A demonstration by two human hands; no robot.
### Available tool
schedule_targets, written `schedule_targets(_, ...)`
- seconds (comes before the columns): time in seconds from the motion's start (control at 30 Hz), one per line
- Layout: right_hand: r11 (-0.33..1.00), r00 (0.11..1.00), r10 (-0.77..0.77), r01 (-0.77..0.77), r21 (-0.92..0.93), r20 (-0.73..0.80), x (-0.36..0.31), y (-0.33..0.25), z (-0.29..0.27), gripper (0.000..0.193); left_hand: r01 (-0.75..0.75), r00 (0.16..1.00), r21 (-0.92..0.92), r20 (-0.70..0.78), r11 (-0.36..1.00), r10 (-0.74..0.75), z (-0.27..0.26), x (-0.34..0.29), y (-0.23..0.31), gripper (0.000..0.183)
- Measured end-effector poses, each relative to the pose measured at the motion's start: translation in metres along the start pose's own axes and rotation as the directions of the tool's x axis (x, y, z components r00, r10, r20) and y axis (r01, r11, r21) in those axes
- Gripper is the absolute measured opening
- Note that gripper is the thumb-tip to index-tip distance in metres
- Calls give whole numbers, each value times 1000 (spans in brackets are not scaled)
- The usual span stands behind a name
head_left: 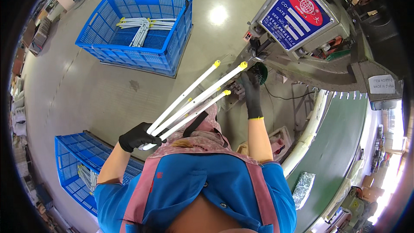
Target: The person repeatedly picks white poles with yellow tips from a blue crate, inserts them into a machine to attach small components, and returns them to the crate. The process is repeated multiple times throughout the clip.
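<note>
My left hand (137, 137), in a black glove, is closed around the lower ends of several white tubes (196, 100). They fan out up and to the right, with yellow fittings (243, 65) at their far ends. The longest one reaches the working end of a machine (257, 54). Close beside that tube's yellow tip is my right hand (252, 90), also black-gloved, with yellow trim at the wrist. Its back faces me and its fingertips are hidden, so whether it grips anything does not show.
A blue crate (133, 51) with white, yellow-ended tubes stands at the far left. Another blue crate (71, 159) holding tubes is near my left elbow. The machine's heavy body (310, 26) overhangs the right side, above a green-topped bench (330, 146) with a clear plastic bag (303, 189).
</note>
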State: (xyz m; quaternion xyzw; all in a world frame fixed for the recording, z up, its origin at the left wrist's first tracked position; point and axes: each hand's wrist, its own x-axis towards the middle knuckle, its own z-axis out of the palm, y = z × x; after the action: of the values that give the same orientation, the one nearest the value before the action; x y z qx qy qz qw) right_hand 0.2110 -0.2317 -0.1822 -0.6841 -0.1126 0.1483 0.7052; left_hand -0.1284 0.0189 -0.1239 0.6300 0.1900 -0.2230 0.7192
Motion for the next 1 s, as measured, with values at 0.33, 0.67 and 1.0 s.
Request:
schedule_targets(0.33,965,994,88,-68,-253,68,-13,59,-27,24,-36,999,-104,26,994,39,-10,-1,-4,45)
schedule_targets(0.67,828,972,-166,45,558,169,0,-27,-12,36,-80,995,-120,-67,990,72,12,-15,21,41)
schedule_targets(1.0,946,963,-271,268,182,-11,15,-52,0,20,-202,954,-214,-262,956,143,21,-21,18,38)
